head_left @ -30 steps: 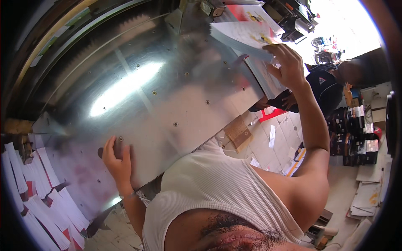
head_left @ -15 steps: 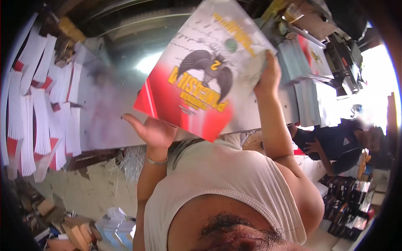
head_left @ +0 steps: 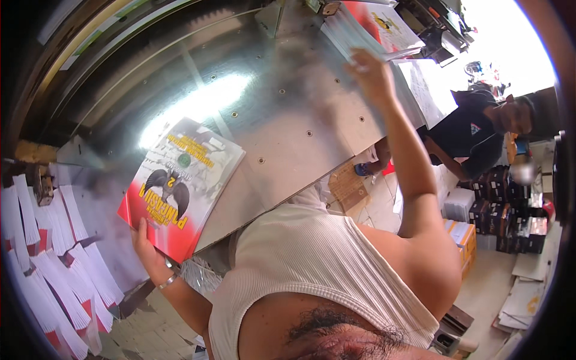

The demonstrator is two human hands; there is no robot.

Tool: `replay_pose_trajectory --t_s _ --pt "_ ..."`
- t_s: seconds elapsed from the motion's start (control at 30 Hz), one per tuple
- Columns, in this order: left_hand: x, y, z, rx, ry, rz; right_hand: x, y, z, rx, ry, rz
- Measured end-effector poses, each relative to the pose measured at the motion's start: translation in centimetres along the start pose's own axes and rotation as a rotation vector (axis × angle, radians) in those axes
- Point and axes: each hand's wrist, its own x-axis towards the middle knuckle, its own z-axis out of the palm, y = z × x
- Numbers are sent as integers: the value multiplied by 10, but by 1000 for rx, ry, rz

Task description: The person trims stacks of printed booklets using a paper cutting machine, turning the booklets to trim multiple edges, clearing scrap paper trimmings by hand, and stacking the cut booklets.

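Note:
A small pile of books (head_left: 180, 186) with a red, white and grey cover, a dark winged bird and yellow lettering lies on the metal table at the left. My left hand (head_left: 147, 247) grips its lower left corner, the thumb on the cover and the other fingers hidden below. Over the table's far right side my right hand (head_left: 371, 75) is raised and holds nothing, its slightly blurred fingers apart. Just beyond it stands a stack of similar books (head_left: 381, 27), with white printed sheets (head_left: 426, 87) beside it.
The shiny metal table (head_left: 288, 162) has small round holes. Several stacks of white-edged booklets (head_left: 66, 264) line the left. A person in a dark shirt (head_left: 480, 135) is at the right, near dark stacked boxes (head_left: 498, 204) and a yellow-orange carton (head_left: 461, 243). Flattened cardboard (head_left: 348, 189) lies below the table's edge.
The book held up in front of me is now down on the table at the left, in my left hand. My right hand has let go and moved toward the right-hand stack. The view has turned.

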Motion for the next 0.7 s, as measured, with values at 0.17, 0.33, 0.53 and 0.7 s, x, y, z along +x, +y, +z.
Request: replay_pose_trajectory --t_s 0.17,0.33,0.53,0.7 --pt "3 1 -6 41 -4 -23 90 70 -55 -430 168 11" --pt "-3 4 0 69 53 -16 165 57 -24 -601 32 74" --pt "-3 -2 -5 125 92 1 224 59 20 -609 73 292" --pt "-5 4 3 87 87 -16 246 72 28 -595 108 354"
